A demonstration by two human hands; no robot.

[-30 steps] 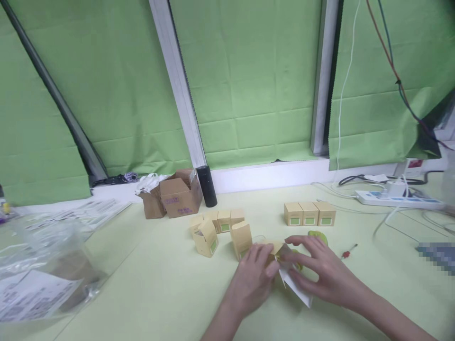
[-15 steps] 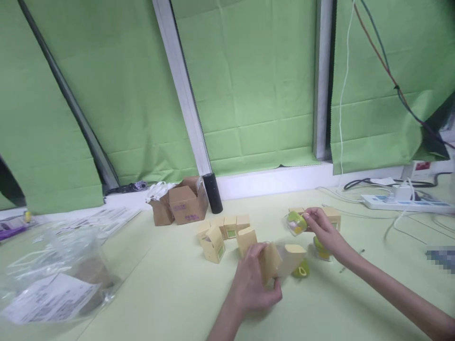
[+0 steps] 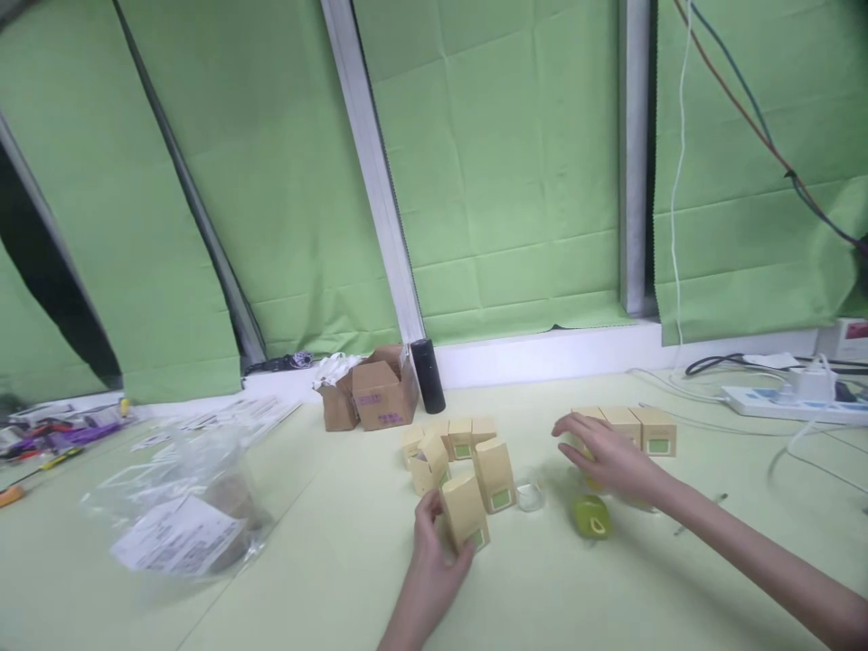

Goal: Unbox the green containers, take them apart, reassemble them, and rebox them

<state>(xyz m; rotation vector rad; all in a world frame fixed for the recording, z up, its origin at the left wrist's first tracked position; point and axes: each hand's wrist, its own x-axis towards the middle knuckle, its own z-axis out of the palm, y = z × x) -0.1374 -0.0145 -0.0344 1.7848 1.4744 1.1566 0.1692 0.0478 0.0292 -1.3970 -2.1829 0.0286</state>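
Note:
My left hand (image 3: 434, 556) grips a small cream box (image 3: 465, 509) with a green label, thumb at its lower front and fingers behind it. Just beyond stands another tall cream box (image 3: 495, 476). A clear, cup-like piece (image 3: 530, 495) lies to its right. My right hand (image 3: 607, 454) hovers palm down, its fingers stretched and slightly apart, above a yellowish item (image 3: 591, 479) that it mostly covers. In front of that hand sits a rounded green-lidded container (image 3: 592, 517). A further item under my right forearm is mostly hidden.
Several cream boxes (image 3: 461, 438) cluster behind the left hand, and more boxes (image 3: 655, 430) stand in a row at right. A brown carton (image 3: 386, 395) and a black cylinder (image 3: 428, 375) stand at the back. A plastic bag (image 3: 196, 515) lies left; a power strip (image 3: 752, 402) lies right.
My left hand has lowered the box and moved left with it. My right hand no longer shows the green-lidded container at its fingertips; its fingers have straightened. The view has shifted left.

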